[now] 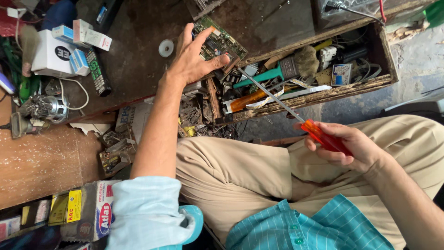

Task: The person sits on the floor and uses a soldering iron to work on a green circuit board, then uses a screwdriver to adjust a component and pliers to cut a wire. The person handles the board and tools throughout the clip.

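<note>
Two hands busy: left hand outstretched, gripping circuit board; right hand clenching screwdriver.

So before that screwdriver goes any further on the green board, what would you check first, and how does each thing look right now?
1. Left hand steadying the circuit board: ok, palm and fingers press on it.
2. Right hand gripping the screwdriver by its red handle: ok.
3. Screwdriver tip seated on a screw: cannot tell, the tip ends near the board's edge but the contact point is too small to see.
4. Left thumb away from the tip: not ok, it lies close beside it.
5. Board resting flat: cannot tell, it sits at the corner of the wooden tool tray, partly hidden by the hand.
</note>
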